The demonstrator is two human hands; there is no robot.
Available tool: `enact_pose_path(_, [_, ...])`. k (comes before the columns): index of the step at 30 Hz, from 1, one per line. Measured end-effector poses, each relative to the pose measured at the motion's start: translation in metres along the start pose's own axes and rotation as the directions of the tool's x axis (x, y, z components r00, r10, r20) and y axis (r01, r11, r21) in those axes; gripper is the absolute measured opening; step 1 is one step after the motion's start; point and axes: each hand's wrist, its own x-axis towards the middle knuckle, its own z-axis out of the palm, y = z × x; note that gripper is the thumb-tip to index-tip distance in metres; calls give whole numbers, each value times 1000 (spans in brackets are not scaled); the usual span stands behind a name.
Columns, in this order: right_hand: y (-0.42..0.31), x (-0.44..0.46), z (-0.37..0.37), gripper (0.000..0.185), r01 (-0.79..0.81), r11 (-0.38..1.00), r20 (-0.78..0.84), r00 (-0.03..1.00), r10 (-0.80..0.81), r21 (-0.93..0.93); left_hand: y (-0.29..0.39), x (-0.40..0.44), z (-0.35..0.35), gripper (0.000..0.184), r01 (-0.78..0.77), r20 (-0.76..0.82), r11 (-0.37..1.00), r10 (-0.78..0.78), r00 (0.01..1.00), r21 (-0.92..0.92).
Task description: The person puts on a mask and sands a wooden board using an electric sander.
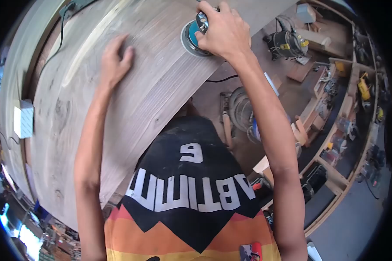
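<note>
A broad wooden panel with visible grain fills the left and upper middle of the view. My right hand is wrapped round the top of a round sander with a teal body, which rests on the panel near its right edge. Over the panel to the left is my left hand, its thumb and fingers apart and nothing held. Whether its fingertips touch the wood, I cannot tell.
A white box lies by the panel's left side. A black cable runs over the upper left. On the floor at right stands a shop vacuum, with a coiled hose nearer me. Wooden shelves hold tools.
</note>
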Motion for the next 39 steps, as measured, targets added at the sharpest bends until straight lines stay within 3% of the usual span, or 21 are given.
enact_pose_path(3, [-17, 5, -1, 56, 19, 999, 27, 999, -18, -34, -41, -49, -29, 39, -48, -146, 983, 74, 986, 177])
enact_pose_path(9, [-64, -9, 0, 54, 111, 992, 86, 991, -106, -56, -47, -74, -36, 35, 45, -279, 995, -18, 960, 92])
enact_pose_path(14, [-83, -6, 18, 54, 265, 952, -10, 963, -269, -152, -40, -77, -33, 34, 86, -315, 990, -47, 948, 113])
enact_pose_path(17, [-105, -23, 16, 50, 337, 939, 157, 933, -323, -69, -38, -78, -29, 33, 119, -323, 980, -62, 945, 160])
enact_pose_path(21, [-117, -27, 27, 50, 437, 898, 27, 899, -436, -49, -43, -78, -24, 32, 112, -344, 973, -37, 938, 201])
enact_pose_path(26, [-127, -44, 24, 48, 498, 867, 81, 866, -494, -34, -52, -78, -20, 31, 96, -369, 972, -10, 929, 216])
enact_pose_path(29, [-131, -40, 27, 48, 498, 866, -11, 866, -499, -46, -53, -78, -19, 30, 94, -360, 977, -20, 933, 190])
enact_pose_path(35, [-145, -51, 28, 46, 507, 862, 60, 860, -507, 20, -52, -77, -21, 26, 102, -393, 977, -22, 919, 184])
enact_pose_path(39, [-152, -51, 30, 48, 509, 861, 6, 861, -509, 3, -53, -77, -21, 24, 123, -424, 980, -47, 904, 154])
